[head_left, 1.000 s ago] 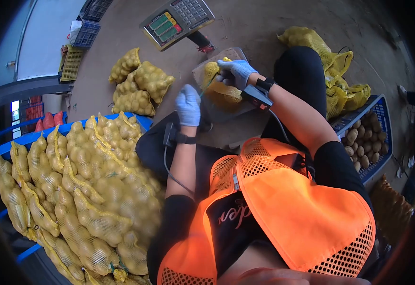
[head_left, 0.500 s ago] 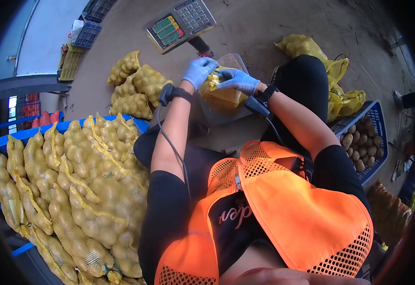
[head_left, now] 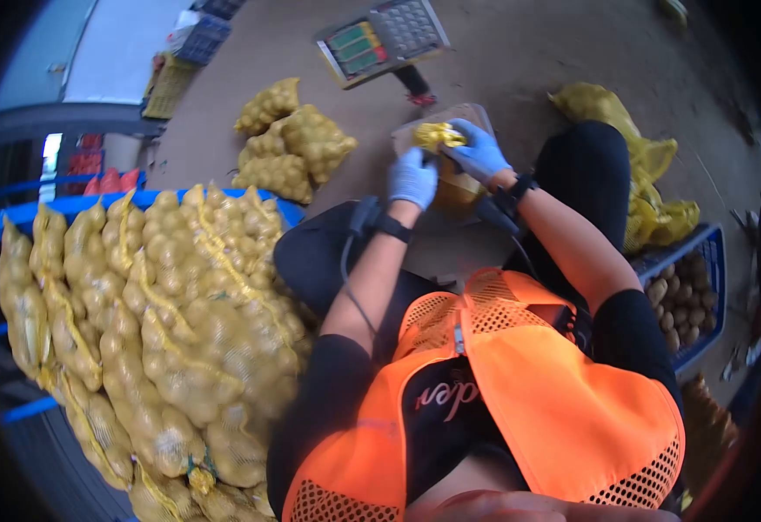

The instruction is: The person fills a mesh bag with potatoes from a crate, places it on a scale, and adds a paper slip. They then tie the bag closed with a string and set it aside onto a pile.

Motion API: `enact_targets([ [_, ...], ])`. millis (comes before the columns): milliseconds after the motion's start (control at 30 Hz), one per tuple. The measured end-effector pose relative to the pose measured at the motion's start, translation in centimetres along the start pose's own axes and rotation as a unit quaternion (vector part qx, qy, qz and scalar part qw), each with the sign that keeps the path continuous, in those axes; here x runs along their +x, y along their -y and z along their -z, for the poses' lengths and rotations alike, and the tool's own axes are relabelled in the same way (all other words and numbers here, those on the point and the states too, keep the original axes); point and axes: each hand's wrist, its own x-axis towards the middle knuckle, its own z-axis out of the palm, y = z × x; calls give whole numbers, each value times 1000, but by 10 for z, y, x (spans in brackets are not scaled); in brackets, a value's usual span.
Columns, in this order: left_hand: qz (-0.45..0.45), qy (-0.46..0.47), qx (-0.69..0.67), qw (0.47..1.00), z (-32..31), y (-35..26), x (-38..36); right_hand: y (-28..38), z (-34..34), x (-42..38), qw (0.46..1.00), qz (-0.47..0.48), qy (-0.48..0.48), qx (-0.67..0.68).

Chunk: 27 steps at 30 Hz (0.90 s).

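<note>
A filled yellow mesh bag [head_left: 461, 190] sits on the scale platform between my knees, its gathered mouth bunched up at the top. My right hand [head_left: 479, 155], in a blue glove, is closed around the neck of the bag from the right. Close by on the left, my left hand [head_left: 413, 179], also gloved, has its fingers pinched together beside the neck. What lies between those fingers is too small and blurred to make out. Behind the bag stands the scale display [head_left: 380, 42] on its post.
Filled mesh bags of potatoes [head_left: 298, 143] lie on the floor ahead left. Many more are stacked on a blue-framed cart [head_left: 76, 206] at my left. To the right are yellow mesh bags [head_left: 602, 109] and a blue crate [head_left: 698, 344] holding loose potatoes.
My left hand has come off the top of the bag, down and toward me. My right hand has turned over the bunched mouth. The whole view has shifted, with some blur.
</note>
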Motion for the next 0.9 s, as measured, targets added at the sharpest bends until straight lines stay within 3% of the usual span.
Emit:
enact_targets([
  [33,6,17,-43,999,-8,1,-2,-25,-3,14,994,99,-31,-40],
  [133,52,-8,-224,973,-37,6,1,-17,-2,12,995,-9,-46,84],
  [233,131,-5,-407,904,-57,11,13,-4,2,10,979,-88,-32,181],
  [367,103,-20,-394,913,-56,4,12,5,5,11,965,-143,-29,219],
  [400,97,-37,-488,867,-93,27,26,1,7,14,959,-157,-11,235],
  [433,131,-26,-384,914,-36,-17,0,4,2,12,958,-165,-24,232],
  [467,195,8,-724,661,-66,0,19,9,0,8,957,-174,-40,227],
  [500,192,8,-628,754,-99,20,27,10,-2,7,958,-168,-48,229],
  [533,188,8,-521,833,-82,5,20,9,-1,7,959,-164,-42,228],
  [600,158,35,-419,894,-19,-33,-5,6,2,8,954,-160,-34,252],
  [633,178,74,-672,715,-41,-16,3,4,1,7,955,-154,-34,251],
  [667,173,71,-672,717,-36,-19,1,8,-8,6,952,-150,-63,259],
  [733,277,52,-804,523,-26,-29,-1,-10,1,15,952,-151,0,267],
  [800,247,89,-817,514,-23,-36,-1,-32,6,23,959,-141,13,245],
  [867,229,48,-688,687,-30,-35,3,-22,-2,16,964,-143,-8,225],
  [900,240,39,-683,689,-34,-33,5,-17,-3,13,965,-141,-7,223],
])
